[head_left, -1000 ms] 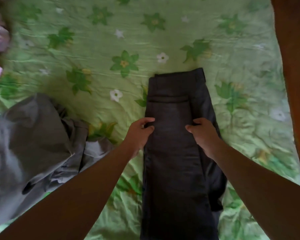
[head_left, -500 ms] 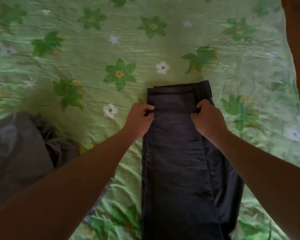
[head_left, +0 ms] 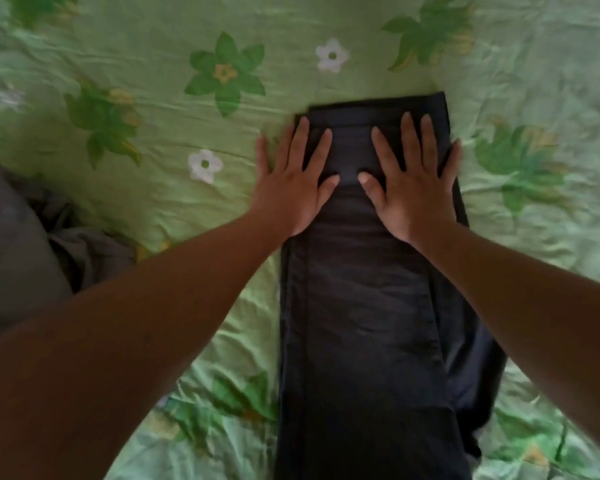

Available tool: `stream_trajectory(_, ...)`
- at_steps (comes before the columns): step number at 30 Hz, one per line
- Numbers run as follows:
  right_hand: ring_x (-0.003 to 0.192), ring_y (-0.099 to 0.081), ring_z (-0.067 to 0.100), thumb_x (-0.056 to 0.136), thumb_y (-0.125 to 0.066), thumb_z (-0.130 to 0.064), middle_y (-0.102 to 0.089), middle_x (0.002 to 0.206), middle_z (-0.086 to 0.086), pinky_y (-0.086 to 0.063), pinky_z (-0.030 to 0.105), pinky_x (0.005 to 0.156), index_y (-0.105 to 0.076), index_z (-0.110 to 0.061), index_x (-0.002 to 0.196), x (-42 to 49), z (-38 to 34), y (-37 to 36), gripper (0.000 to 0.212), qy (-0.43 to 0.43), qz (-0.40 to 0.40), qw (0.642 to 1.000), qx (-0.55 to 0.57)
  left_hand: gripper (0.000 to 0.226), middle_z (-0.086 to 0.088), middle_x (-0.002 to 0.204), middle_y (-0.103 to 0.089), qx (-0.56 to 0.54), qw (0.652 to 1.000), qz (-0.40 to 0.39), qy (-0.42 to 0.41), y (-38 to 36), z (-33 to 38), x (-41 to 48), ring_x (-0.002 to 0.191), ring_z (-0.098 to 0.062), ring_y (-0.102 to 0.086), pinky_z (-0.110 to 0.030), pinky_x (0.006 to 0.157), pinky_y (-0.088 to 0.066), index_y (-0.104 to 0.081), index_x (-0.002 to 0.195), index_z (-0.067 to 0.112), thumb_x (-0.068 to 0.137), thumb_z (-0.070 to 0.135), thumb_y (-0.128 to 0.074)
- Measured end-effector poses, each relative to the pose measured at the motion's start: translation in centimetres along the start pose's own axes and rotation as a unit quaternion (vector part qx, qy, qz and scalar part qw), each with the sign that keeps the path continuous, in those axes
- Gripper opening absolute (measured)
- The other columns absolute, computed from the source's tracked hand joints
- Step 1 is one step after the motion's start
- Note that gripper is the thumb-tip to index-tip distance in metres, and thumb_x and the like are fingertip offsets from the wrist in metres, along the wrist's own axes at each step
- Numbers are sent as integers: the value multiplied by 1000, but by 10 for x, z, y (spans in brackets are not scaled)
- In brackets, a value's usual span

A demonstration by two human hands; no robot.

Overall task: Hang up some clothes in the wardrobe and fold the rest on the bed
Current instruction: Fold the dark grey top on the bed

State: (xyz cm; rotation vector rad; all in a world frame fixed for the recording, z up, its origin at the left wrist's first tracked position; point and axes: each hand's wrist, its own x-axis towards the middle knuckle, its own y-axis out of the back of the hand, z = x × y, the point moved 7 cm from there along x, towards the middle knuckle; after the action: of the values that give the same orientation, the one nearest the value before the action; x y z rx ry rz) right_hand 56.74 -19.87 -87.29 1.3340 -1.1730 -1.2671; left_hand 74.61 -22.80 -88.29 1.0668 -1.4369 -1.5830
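Trousers (head_left: 361, 323) of dark cloth lie lengthwise on the bed (head_left: 153, 126), over its green flowered sheet. One end is laid back over the rest, so the far edges almost meet. Both hands are flat on this far end, with fingers straight and spread, gripping nothing. The left hand (head_left: 291, 188) sits on the left edge with its outer fingers on the sheet. The right hand (head_left: 414, 192) lies fully on the cloth, and the two thumbs nearly touch.

The step in hand seems to be pressing the fold flat. To do it well, I think the palms should slide from the middle outward to the side edges, so that wrinkles leave and the top layer keeps in line with the lower one. On the right a lower layer sticks out, and it probably needs tucking in before the next fold. The light is dim, so I cannot tell which end is the waistband. A grey garment (head_left: 25, 244) lies crumpled at the left, apart from the trousers.
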Motion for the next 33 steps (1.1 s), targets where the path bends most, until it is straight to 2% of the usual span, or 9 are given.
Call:
stream_trajectory(3, 154, 9, 31, 99, -14, -68, 5, 168, 13, -4, 71, 116, -10, -31, 160, -12, -1, 9, 71, 12, -19, 1000, 6, 70, -17, 166, -7, -13, 999, -10, 30, 14, 1, -13, 152, -33, -12, -63, 119, -12, -13, 160, 24, 100, 60, -22)
stream_trajectory(8, 154, -4, 33, 102, -35, -55, -10, 166, 17, -13, 65, 118, -45, -12, 149, -139, -34, 40, 64, 98, 29, 992, 70, 61, -15, 165, -14, -80, 996, 30, 0, 41, 39, -124, 153, -33, -14, -58, 118, -22, -29, 156, 21, 102, 46, -38)
stream_trajectory(14, 155, -6, 32, 98, -33, -65, -8, 167, 12, -12, 68, 116, -30, -30, 157, -257, -33, -6, 68, 143, -56, 988, -12, 63, -15, 166, -11, -63, 995, -23, -70, -5, 70, -251, 154, -31, -8, -59, 116, -24, -30, 157, 25, 102, 55, -35)
stream_trajectory(20, 155, -3, 29, 98, -29, -65, -4, 168, 12, -8, 64, 118, -23, -31, 159, -253, -31, -18, 69, 120, -66, 990, -19, 65, -16, 166, -8, -23, 998, -29, -48, -14, 71, -245, 154, -32, -7, -56, 119, -20, -26, 158, 26, 101, 56, -32)
stream_trajectory(23, 155, -5, 31, 99, -29, -64, -8, 167, 14, -7, 64, 119, -23, -26, 158, -278, -20, -3, 71, 77, -53, 996, 3, 68, -18, 166, -1, -75, 996, -37, -12, -2, 75, -269, 154, -33, -2, -50, 123, -16, -20, 159, 25, 101, 57, -32)
stream_trajectory(26, 154, -10, 35, 98, -26, -65, -10, 166, 17, -14, 62, 119, -26, -26, 158, -329, -7, -11, 71, 78, -74, 994, 10, 68, -23, 165, -1, -69, 994, -52, -71, -6, 89, -310, 154, -36, -3, -53, 119, -24, -23, 158, 26, 100, 59, -37)
stream_trajectory(29, 153, -12, 38, 97, -28, -64, -11, 165, 20, -23, 59, 118, -27, -25, 158, -346, -2, -22, 72, 72, -104, 991, 33, 69, -23, 165, -3, -69, 994, -56, -65, -8, 89, -316, 153, -37, -6, -53, 118, -27, -25, 158, 28, 98, 59, -40)
stream_trajectory(31, 153, -10, 39, 98, -39, -59, -11, 165, 22, -21, 56, 120, -29, -26, 157, -343, -4, -16, 68, 47, -80, 993, 72, 67, -20, 165, -5, -134, 990, -39, -25, -3, 91, -313, 153, -36, -9, -48, 121, -23, -30, 156, 28, 97, 54, -47)
stream_trajectory(33, 149, -19, 43, 97, -58, -43, -17, 161, 26, -24, 52, 118, -42, -26, 151, -342, 1, 0, 59, -35, -32, 988, 148, 57, -16, 162, -14, -273, 959, -16, 75, 7, 82, -316, 148, -33, -22, -41, 120, -26, -44, 149, 28, 95, 39, -60)
